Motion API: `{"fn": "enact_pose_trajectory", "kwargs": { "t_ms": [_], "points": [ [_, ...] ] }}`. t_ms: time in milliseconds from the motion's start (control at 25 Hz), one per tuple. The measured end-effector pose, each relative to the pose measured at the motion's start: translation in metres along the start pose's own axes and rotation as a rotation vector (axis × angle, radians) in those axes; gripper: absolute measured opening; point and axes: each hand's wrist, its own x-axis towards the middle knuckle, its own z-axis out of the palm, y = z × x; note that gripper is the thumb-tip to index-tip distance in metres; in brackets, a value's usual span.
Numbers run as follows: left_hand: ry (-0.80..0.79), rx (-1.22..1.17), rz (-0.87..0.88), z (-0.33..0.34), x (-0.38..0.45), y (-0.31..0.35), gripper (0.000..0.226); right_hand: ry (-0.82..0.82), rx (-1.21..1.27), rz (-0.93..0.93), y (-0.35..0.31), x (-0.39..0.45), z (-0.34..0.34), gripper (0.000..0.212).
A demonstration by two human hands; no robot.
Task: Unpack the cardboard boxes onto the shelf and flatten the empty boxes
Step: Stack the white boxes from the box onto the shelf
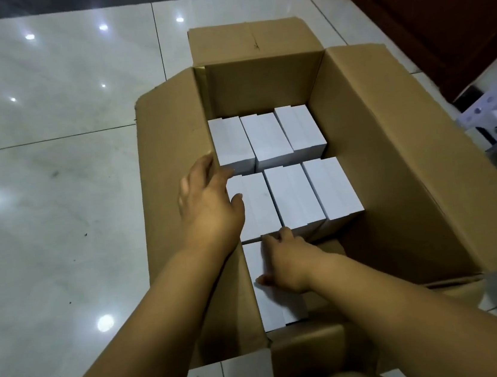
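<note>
The left hand [208,205] reaches into the large open brown cardboard box [395,170] at its left wall, fingers stretched loosely forward over the left small white rectangular carton [259,209] of the middle row; its grip is wide and holds nothing, the fingertips lying at the gap between that carton and the far row. The right hand [284,262] lies lower, palm down on the near white carton [274,307], fingers straight and touching the near edge of the middle row, thumb spread to the left; its grip is likewise wide. Inside the box stand three white cartons in the far row [269,137], three in the middle, and one nearest. The box sits flaps out on the glossy white tiled floor [52,181], with a white metal shelf frame [496,123] at the right edge.
</note>
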Motion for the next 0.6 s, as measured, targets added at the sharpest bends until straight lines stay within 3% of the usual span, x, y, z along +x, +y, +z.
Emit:
{"fn": "enact_pose_trajectory", "kwargs": {
  "t_ms": [160,600],
  "points": [
    [0.014,-0.034,-0.003,0.002,0.0,-0.001,0.036,-0.056,0.004,0.104,-0.011,0.012,0.011,0.095],
    [0.005,-0.036,-0.034,0.003,-0.001,0.001,0.037,0.022,0.275,0.306,0.002,0.027,0.021,0.094]
  ]
}}
